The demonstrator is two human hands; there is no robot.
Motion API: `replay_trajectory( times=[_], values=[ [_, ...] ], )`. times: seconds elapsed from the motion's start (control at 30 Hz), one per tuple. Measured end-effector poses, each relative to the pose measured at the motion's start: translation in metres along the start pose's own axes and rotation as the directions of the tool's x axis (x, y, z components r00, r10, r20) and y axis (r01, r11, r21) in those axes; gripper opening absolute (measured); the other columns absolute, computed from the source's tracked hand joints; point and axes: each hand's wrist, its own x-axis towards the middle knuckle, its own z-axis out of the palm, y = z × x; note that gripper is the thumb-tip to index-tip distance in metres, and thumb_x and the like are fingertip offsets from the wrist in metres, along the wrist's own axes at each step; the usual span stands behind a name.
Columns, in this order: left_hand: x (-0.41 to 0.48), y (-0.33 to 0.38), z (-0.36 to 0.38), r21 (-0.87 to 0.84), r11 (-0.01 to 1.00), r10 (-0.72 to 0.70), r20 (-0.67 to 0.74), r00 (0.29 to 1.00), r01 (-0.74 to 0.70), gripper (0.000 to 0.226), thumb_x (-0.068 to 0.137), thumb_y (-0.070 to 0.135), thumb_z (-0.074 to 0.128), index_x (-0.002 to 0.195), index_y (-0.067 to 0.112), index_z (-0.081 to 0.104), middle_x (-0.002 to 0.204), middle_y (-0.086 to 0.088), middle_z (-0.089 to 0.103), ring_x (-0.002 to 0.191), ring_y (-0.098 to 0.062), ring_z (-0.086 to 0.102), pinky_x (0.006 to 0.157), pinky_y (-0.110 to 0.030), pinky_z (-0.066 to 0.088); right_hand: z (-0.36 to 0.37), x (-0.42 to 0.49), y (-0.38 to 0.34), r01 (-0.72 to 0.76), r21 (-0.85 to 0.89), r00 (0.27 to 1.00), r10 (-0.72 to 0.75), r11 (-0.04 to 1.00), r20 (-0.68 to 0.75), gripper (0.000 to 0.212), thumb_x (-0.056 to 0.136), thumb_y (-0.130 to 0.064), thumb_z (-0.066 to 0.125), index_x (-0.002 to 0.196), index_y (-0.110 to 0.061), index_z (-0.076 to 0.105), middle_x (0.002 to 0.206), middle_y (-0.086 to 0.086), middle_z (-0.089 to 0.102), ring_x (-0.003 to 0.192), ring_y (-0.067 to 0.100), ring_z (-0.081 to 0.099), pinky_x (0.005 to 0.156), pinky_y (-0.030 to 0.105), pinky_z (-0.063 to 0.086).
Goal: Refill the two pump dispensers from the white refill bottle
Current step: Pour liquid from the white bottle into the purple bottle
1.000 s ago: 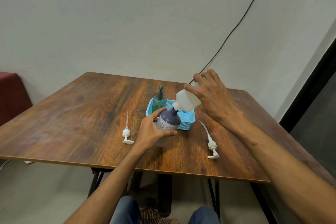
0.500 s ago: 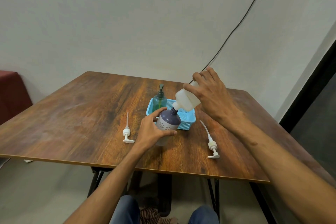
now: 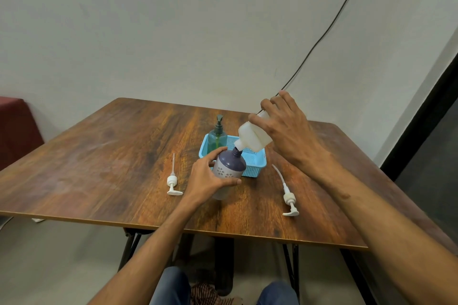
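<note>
Our right hand [image 3: 285, 131] grips the tipped refill bottle [image 3: 252, 137], left hand [image 3: 207, 179] clasps the purple dispenser [image 3: 229, 168]; we should keep spout over neck, pouring slowly.

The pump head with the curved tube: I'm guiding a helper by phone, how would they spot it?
On the wooden table, find the blue basket. Right of it, nearer the front edge, lies a white pump head. Its tube bows, while the other loose pump, left of the purple bottle, has a straight one.
</note>
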Motion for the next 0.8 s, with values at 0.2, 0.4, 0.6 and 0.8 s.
replay_trajectory(
  times=[0.2,0.4,0.6,0.8],
  values=[
    [-0.0008,0.0019,0.0005,-0.014,1.000,-0.008,0.011,1.000,0.008,0.091,0.061,0.037,0.094,0.141,0.023,0.052,0.135,0.003,0.060,0.121,-0.011,0.055,0.096,-0.018,0.045,-0.0014,0.0000,0.0001,0.015,-0.009,0.999,-0.015,1.000,-0.034,0.051,0.067,0.002,0.075,0.113,-0.015,0.064,0.109,0.019,0.058,0.099,0.039,0.058,0.108,0.056,0.038],
    [-0.0015,0.0057,0.0000,-0.020,1.000,-0.005,0.015,1.000,0.005,0.090,0.062,0.034,0.094,0.141,0.021,0.053,0.135,0.003,0.060,0.119,-0.011,0.056,0.089,-0.008,0.040,-0.0015,0.0003,0.0012,0.016,-0.002,0.999,-0.016,1.000,-0.041,0.053,0.065,0.001,0.079,0.113,-0.014,0.065,0.109,0.020,0.059,0.099,0.040,0.059,0.108,0.057,0.039],
    [-0.0026,0.0068,0.0008,-0.017,1.000,-0.001,0.011,1.000,0.001,0.090,0.062,0.035,0.094,0.141,0.022,0.052,0.135,0.004,0.060,0.119,-0.009,0.055,0.097,-0.017,0.045,-0.0013,0.0004,0.0019,0.017,0.003,0.999,-0.017,1.000,-0.042,0.054,0.066,-0.001,0.082,0.115,-0.015,0.064,0.111,0.020,0.059,0.101,0.040,0.059,0.108,0.057,0.038],
    [-0.0021,0.0073,0.0007,-0.023,1.000,-0.012,0.013,1.000,0.012,0.088,0.064,0.032,0.094,0.141,0.020,0.052,0.135,0.003,0.060,0.117,-0.008,0.055,0.091,-0.009,0.041,0.0026,-0.0008,0.0029,0.014,0.000,0.999,-0.014,1.000,-0.048,0.054,0.069,-0.002,0.080,0.117,-0.016,0.063,0.113,0.019,0.058,0.103,0.039,0.057,0.109,0.055,0.035]
  ],
)
